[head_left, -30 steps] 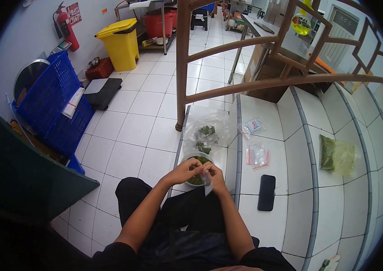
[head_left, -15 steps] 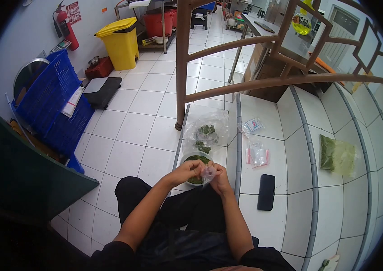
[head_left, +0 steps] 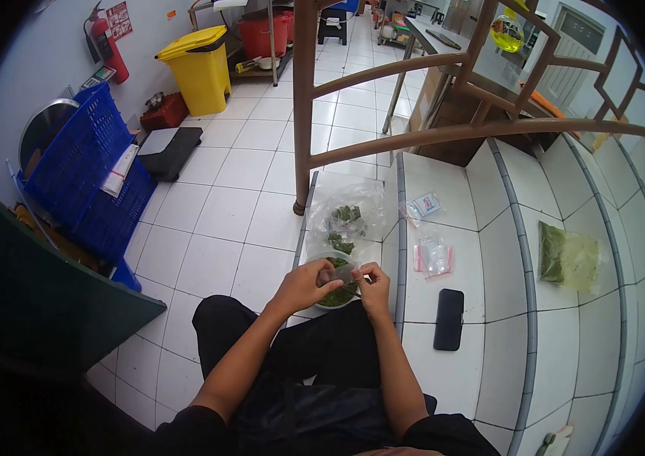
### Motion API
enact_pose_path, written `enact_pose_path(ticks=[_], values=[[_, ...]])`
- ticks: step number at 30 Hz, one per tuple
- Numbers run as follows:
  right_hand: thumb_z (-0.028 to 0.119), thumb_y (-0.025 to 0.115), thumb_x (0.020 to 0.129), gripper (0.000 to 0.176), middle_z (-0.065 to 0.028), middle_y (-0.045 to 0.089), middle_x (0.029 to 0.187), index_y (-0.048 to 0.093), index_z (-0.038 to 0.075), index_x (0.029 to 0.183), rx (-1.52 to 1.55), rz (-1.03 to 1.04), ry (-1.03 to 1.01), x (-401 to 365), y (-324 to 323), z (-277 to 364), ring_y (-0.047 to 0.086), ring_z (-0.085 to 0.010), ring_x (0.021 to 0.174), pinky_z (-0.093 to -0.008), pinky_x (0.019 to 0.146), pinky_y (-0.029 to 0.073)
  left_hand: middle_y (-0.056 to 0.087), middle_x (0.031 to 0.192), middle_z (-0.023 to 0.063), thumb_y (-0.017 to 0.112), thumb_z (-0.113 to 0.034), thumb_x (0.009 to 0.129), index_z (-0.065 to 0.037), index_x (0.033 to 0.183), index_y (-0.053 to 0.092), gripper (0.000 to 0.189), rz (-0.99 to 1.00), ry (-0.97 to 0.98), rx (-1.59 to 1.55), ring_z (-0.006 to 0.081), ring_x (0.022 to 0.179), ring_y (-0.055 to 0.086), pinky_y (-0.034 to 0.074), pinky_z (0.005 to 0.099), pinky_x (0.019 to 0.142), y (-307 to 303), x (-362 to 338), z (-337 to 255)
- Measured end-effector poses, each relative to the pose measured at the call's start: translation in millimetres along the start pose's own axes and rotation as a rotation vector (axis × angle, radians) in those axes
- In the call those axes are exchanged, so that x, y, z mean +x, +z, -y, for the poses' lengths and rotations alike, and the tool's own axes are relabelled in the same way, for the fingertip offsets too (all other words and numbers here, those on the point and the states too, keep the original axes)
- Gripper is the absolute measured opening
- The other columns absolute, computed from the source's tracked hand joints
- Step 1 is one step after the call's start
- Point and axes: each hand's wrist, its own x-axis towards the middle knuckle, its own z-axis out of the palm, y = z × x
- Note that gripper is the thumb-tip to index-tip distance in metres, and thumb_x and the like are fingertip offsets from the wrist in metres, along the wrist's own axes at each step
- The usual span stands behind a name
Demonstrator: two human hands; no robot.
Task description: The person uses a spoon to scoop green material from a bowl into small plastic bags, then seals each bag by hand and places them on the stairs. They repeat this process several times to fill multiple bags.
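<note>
I sit on tiled stairs with both hands together over a bowl of green leaves (head_left: 335, 296) on the step in front of me. My left hand (head_left: 304, 285) and my right hand (head_left: 372, 281) each pinch an edge of a small clear plastic bag (head_left: 343, 274), stretched between them just above the bowl. Beyond the bowl lies a large clear bag with green leaf bundles (head_left: 347, 215).
On the step to my right lie a black phone (head_left: 448, 319), a pile of small red-striped zip bags (head_left: 434, 257) and another small packet (head_left: 423, 206). A bag of green leaves (head_left: 565, 258) lies further right. A brown railing post (head_left: 303, 106) stands ahead. Blue crates (head_left: 87, 175) sit at left.
My hands have risen slightly and moved apart, pulling the small clear bag flat between them; a second ago it hung crumpled from my right hand.
</note>
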Motion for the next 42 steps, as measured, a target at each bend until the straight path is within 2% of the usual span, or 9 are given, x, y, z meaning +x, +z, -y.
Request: enact_pose_path(ticks=[10,16,19,21,24,29,33,39,42], values=[[0.028,0.079,0.095,0.027,-0.0018,0.064,0.093,0.065,0.005,0.091,-0.018,0.098,0.023,-2,2,0,0.058,-0.0092,0.086,-0.0245,0.079,0.047,0.075,0.089,0.0142,0.073,-0.028,0.097,0.000,0.094,0.071,0.028,-0.124,0.081,-0.131,0.0279,0.084,0.073,0.055,0.0389,0.077,4,12,32],[0.031,0.072,0.100,0.027,0.0000,0.065,0.095,0.060,0.007,0.102,0.127,0.176,0.081,-1,-1,9,0.061,-0.0097,0.088,-0.0265,0.083,0.050,0.072,0.084,0.0144,0.041,-0.062,0.107,-0.002,0.092,0.073,0.070,0.136,-0.201,-0.169,0.0265,0.081,0.071,0.053,0.0383,0.075,-5,14,49],[0.037,0.069,0.101,0.031,0.0005,0.066,0.094,0.059,0.008,0.102,0.183,0.343,0.077,-3,6,13,0.060,-0.0085,0.087,-0.0255,0.080,0.048,0.071,0.086,0.0123,0.033,-0.066,0.108,-0.001,0.097,0.073,0.077,-0.068,-0.054,-0.236,0.0207,0.084,0.068,0.052,0.0352,0.079,4,16,53],[0.039,0.069,0.101,0.032,0.0003,0.066,0.095,0.058,0.009,0.102,0.169,0.401,0.084,-4,5,5,0.059,-0.0080,0.086,-0.0251,0.079,0.047,0.069,0.093,0.0068,0.032,-0.063,0.109,-0.003,0.107,0.072,0.072,0.057,-0.104,-0.578,0.0162,0.090,0.064,0.050,0.0330,0.083,4,20,49],[0.042,0.069,0.100,0.034,0.0004,0.066,0.095,0.058,0.010,0.102,0.201,0.447,0.111,-8,2,1,0.058,-0.0069,0.085,-0.0237,0.077,0.045,0.065,0.106,0.0014,0.031,-0.062,0.110,-0.007,0.124,0.065,0.066,0.254,-0.027,-0.657,0.0168,0.100,0.062,0.050,0.0357,0.091,7,23,46],[0.048,0.072,0.096,0.041,0.0017,0.063,0.093,0.057,0.010,0.098,0.236,0.402,0.113,-9,1,12,0.056,-0.0060,0.082,-0.0220,0.075,0.045,0.063,0.109,0.0015,0.046,-0.053,0.109,-0.007,0.119,0.063,0.050,0.382,-0.027,-0.743,0.0122,0.101,0.061,0.055,0.0318,0.091,17,21,37],[0.040,0.072,0.099,0.035,0.0011,0.065,0.096,0.061,0.007,0.100,0.319,0.366,0.078,-6,-1,-1,0.057,-0.0062,0.083,-0.0218,0.074,0.044,0.062,0.106,0.0012,0.056,-0.047,0.107,-0.006,0.108,0.061,0.041,0.525,-0.111,-0.856,0.0089,0.099,0.063,0.060,0.0284,0.087,20,20,40],[0.039,0.071,0.100,0.034,-0.0001,0.063,0.093,0.059,0.007,0.096,0.289,0.313,0.138,-3,-1,10,0.057,-0.0075,0.077,-0.0232,0.070,0.046,0.064,0.099,0.0004,0.065,-0.038,0.104,-0.006,0.101,0.060,0.032,0.496,-0.063,-0.747,0.0106,0.089,0.065,0.060,0.0291,0.084,-1,23,49],[0.022,0.068,0.103,0.016,0.0006,0.066,0.088,0.063,0.006,0.099,0.085,0.214,0.068,1,-1,14,0.058,-0.0073,0.077,-0.0233,0.071,0.045,0.067,0.096,0.0001,0.065,-0.033,0.105,-0.006,0.099,0.063,0.027,0.351,-0.081,-0.760,0.0096,0.083,0.065,0.056,0.0286,0.075,-4,24,55]])
